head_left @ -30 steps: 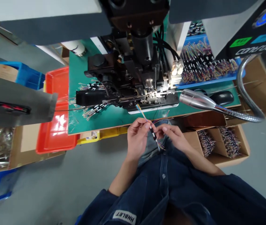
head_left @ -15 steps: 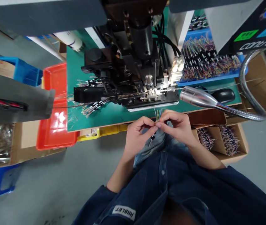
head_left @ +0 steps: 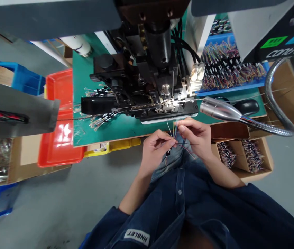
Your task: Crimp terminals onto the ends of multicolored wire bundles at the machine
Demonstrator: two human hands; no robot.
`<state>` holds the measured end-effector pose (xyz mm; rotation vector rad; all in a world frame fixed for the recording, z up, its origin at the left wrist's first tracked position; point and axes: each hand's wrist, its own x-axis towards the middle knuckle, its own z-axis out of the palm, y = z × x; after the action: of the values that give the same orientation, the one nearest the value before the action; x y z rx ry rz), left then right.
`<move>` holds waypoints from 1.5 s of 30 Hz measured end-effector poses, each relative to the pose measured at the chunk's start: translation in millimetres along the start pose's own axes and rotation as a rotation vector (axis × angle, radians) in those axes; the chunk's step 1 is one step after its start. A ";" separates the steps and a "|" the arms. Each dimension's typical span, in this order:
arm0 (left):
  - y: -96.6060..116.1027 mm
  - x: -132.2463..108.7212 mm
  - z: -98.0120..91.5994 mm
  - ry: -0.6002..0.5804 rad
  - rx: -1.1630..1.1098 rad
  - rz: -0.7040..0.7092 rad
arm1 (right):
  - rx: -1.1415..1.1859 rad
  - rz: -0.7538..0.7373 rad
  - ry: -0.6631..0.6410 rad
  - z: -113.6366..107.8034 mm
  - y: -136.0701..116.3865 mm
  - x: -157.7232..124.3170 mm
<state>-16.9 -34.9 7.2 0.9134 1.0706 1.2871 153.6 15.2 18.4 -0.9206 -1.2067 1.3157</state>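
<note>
My left hand (head_left: 154, 154) and my right hand (head_left: 193, 135) hold a thin multicoloured wire bundle (head_left: 174, 132) above my lap, just in front of the green mat's edge. Fingertips of both hands pinch the wires close together. A black-and-white sleeved section (head_left: 168, 152) of the bundle lies against my left fingers, and loose thin wires (head_left: 185, 149) trail to the lower right. Right above my hands stands the black crimping machine (head_left: 147, 83) on the green work mat (head_left: 116, 133), with its lit metal jaws (head_left: 173, 103) a short way beyond the wire tips.
A blue tray of sleeved wire bundles (head_left: 230, 71) stands right of the machine, by a chrome gooseneck lamp (head_left: 221, 109) and a black mouse (head_left: 248, 107). A divided cardboard box of bundles (head_left: 242, 155) sits lower right. A red tray (head_left: 58, 138) lies left.
The wires have spread, with loose strands now trailing lower right. My right hand has moved slightly up and right, and the sleeved section sits lower, against my left fingers.
</note>
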 end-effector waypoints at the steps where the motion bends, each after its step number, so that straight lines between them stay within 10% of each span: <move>1: -0.7 -0.2 -0.4 0.016 -0.015 0.001 | 0.002 0.025 -0.027 -0.3 0.3 -0.5; 45: -4.9 -10.8 10.8 0.282 0.207 0.171 | -0.192 -0.136 -0.192 -3.9 -12.7 -5.5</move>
<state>-4.9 -45.6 6.6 1.0154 1.3904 1.4979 160.7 9.2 29.4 -0.8445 -1.5386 1.2150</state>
